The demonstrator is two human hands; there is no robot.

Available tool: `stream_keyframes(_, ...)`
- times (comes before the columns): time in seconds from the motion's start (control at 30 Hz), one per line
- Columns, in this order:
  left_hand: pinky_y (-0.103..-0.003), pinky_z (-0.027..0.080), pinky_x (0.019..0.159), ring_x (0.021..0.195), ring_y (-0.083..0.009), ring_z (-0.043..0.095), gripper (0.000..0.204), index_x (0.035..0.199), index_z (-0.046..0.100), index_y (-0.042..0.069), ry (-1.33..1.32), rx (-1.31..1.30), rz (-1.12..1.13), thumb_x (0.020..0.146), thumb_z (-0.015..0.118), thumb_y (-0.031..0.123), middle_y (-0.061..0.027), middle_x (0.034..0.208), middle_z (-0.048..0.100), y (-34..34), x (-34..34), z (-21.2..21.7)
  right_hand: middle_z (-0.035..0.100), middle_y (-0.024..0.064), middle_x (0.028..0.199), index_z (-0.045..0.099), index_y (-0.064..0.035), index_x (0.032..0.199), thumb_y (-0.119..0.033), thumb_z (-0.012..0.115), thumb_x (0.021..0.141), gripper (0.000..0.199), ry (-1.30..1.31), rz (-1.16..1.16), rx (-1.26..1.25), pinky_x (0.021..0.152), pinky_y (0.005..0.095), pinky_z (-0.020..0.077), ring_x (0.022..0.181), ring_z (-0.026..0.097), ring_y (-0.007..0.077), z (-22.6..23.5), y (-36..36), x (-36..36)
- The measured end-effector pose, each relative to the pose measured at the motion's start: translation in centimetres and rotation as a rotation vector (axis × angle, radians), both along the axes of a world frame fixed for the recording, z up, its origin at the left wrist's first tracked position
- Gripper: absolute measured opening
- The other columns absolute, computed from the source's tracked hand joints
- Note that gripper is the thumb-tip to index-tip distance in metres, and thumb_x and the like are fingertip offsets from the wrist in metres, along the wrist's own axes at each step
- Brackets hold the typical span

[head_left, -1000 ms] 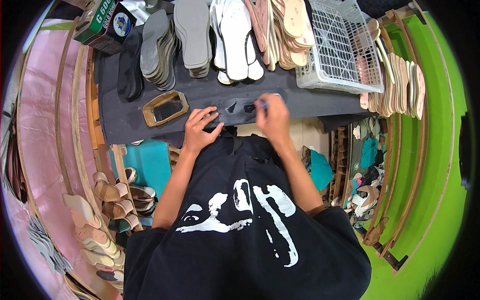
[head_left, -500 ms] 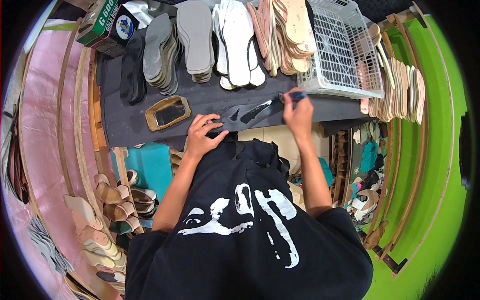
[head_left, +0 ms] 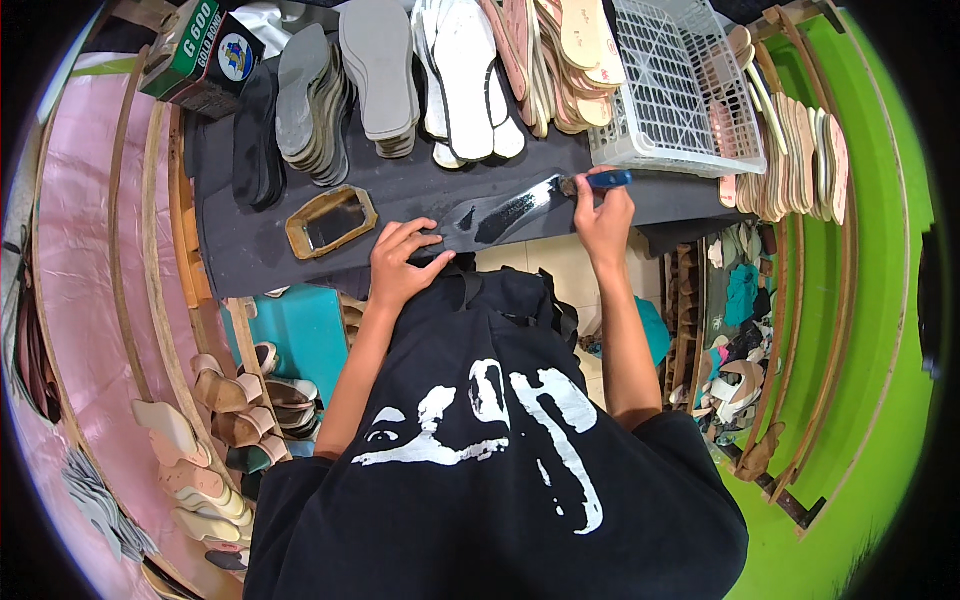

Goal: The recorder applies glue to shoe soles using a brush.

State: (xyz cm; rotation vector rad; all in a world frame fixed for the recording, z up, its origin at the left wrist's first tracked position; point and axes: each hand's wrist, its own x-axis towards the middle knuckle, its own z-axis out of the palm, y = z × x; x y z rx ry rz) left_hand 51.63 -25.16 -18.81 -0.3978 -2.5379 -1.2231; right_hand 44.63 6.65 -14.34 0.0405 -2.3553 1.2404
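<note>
My right hand [head_left: 605, 222] grips a brush [head_left: 610, 179] with a blue handle, its bristle end against a dark, flat piece [head_left: 513, 217] on the table. A wet, glossy streak runs along that piece, ending at the bristles. At the piece's left end, my left hand [head_left: 402, 265] rests with spread fingers near the table's front edge; whether its fingertips pinch the piece is hard to see. Left of that hand sits a tan, caked tray [head_left: 300, 232] with something dark and shiny in it.
Along the back of the dark-covered table [head_left: 400, 175] stand stacks of insoles: black [head_left: 258, 140], grey [head_left: 378, 65], white [head_left: 465, 80] and beige [head_left: 590, 45]. A white plastic crate [head_left: 680, 150] is at the right, and a green-black box [head_left: 205, 60] at back left. Shoe racks [head_left: 235, 400] flank me.
My right hand has moved slightly down, and the brush, blurred before, is now sharp. The glossy streak reaches further right. My left hand stays near the same spot, and the view has shifted a little.
</note>
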Motion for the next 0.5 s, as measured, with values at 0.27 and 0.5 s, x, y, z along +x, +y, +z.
stream_keyframes(0.27,-0.037,0.057,0.087,0.096,-0.0260,0.071,0.030,0.093,0.084,0.007,0.023,-0.029,0.000,0.068,0.099,0.017,-0.0057,0.114,0.081,-0.1,0.1,-0.3,0.069,0.0156,0.091,0.066,-0.0003,0.102,0.003,0.078,0.083,0.023,-0.025,0.546,0.105,0.080,0.0429,0.0580,0.085,0.070,0.0374,1.0,-7.5,6.1)
stream_keyframes(0.5,-0.038,0.057,0.087,0.096,-0.0269,0.072,0.030,0.092,0.083,0.007,0.008,-0.012,0.017,0.068,0.099,0.017,-0.0063,0.115,0.080,0.0,0.1,0.1,0.071,0.0179,0.092,0.065,0.0016,0.101,-0.002,0.080,0.090,0.019,-0.127,0.277,0.086,0.077,0.0401,0.0587,0.081,0.072,0.0363,-1.0,-0.3,3.1)
